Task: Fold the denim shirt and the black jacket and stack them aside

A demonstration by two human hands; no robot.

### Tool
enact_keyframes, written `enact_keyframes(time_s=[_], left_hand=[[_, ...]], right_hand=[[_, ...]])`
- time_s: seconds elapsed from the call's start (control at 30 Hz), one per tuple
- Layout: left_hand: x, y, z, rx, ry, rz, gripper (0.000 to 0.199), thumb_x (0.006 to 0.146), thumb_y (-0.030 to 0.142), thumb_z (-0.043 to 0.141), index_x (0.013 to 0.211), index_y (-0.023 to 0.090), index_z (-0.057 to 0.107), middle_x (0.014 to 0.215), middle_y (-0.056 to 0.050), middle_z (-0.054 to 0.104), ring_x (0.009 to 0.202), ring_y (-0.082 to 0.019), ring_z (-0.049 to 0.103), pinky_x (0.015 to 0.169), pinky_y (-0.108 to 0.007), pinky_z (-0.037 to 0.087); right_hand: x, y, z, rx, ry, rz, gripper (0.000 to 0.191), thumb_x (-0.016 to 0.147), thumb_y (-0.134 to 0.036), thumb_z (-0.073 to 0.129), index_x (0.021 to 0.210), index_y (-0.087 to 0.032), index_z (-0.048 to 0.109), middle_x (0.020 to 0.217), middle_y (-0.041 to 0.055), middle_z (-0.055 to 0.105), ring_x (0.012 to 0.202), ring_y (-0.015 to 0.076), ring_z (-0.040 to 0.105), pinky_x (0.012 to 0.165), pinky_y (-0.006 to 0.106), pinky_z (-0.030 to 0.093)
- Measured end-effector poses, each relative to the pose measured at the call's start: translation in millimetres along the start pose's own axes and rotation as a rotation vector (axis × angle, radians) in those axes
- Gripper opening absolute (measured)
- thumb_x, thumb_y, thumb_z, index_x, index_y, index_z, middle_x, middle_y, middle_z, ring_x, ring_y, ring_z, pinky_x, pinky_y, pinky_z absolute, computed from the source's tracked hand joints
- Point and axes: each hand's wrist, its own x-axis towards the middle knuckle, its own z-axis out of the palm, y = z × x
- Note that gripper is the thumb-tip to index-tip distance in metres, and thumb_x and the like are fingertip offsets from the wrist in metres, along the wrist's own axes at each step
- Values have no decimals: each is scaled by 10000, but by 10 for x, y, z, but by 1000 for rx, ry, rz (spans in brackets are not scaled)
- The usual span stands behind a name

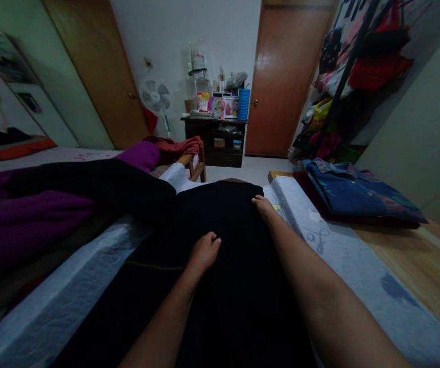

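A large black garment (238, 266) lies spread over the pale bedding in the middle, and one black sleeve-like part stretches left across a purple cloth. My left hand (205, 250) is closed over the middle of the garment, fingers and thumb pinched on its black fabric. Farther forward, my right hand (261, 205) pinches the garment's upper right edge between thumb and fingers. A thin yellowish line crosses the dark fabric to the left of my left wrist.
Folded denim clothing (353, 189) rests on dark red cloth at the right. A purple blanket (31, 225) covers the left. Beyond are a dark shelf (214, 134), a white fan (156, 97), a wooden door (281, 76) and hanging clothes (376, 61).
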Motion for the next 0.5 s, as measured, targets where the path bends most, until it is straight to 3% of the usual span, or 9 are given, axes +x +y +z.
enact_keyframes(time_s=[0.07,0.17,0.3,0.4,0.5], left_hand=[[-15,-11,-14,-63,-14,-29,143,870,262,464,766,202,542,792,-18,606,777,-165,573,672,-248,391],[-55,2,-10,-371,-123,-149,73,862,241,476,877,196,532,792,-6,598,741,-157,577,665,-256,440],[-141,66,29,-738,-158,-195,264,804,165,576,1052,192,489,956,-48,638,823,-160,622,738,-276,496],[-190,93,76,-773,-120,-141,401,752,90,612,1117,186,477,1085,-92,642,945,-184,636,822,-296,498],[-219,65,89,-577,-77,-65,466,724,123,664,1153,182,493,1146,-110,637,1053,-225,612,889,-324,475]], right_hand=[[-13,38,1,10,8,24,348,827,-226,493,1140,-147,622,1033,70,687,898,172,628,778,267,471],[-8,31,5,-9,17,39,314,837,-268,493,1094,-156,635,972,51,689,835,157,624,731,244,467],[70,-52,17,-93,43,21,320,772,-417,619,939,-146,658,875,65,674,778,183,596,683,258,442],[147,-102,40,-162,72,-15,276,677,-323,720,886,-153,658,898,68,665,845,197,581,721,255,413],[187,-93,58,-176,64,-42,167,720,-242,646,865,-163,674,891,47,666,855,179,584,735,238,396]])
